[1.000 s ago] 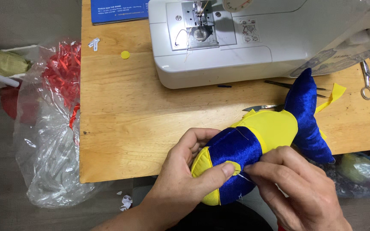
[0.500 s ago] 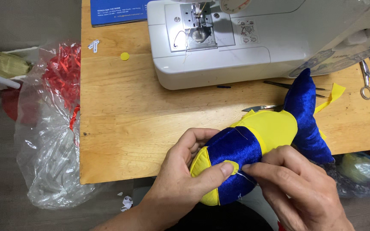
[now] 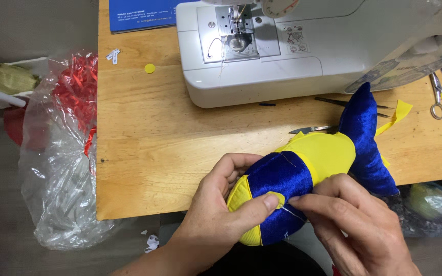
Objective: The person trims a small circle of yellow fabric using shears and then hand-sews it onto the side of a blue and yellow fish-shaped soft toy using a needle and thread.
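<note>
A stuffed fish toy [image 3: 313, 158] of blue velvet and yellow cloth lies over the near edge of the wooden table [image 3: 154, 143], tail pointing up to the right. My left hand [image 3: 221, 214] cups its head end, thumb pressing a small yellow patch on the blue body. My right hand [image 3: 354, 225] pinches at the same spot with fingertips, where a thin pale thread runs; whether it holds a needle cannot be seen.
A white sewing machine [image 3: 308, 46] fills the back of the table. Small scissors [image 3: 441, 99] lie at the right, tweezers and snips [image 3: 328, 115] behind the toy. A clear plastic bag with red material [image 3: 62, 148] hangs off the left edge. A blue booklet [image 3: 139, 13] lies at the back.
My left thumb has slid slightly along the yellow patch and my right fingertips have closed in on it. The toy stays in place.
</note>
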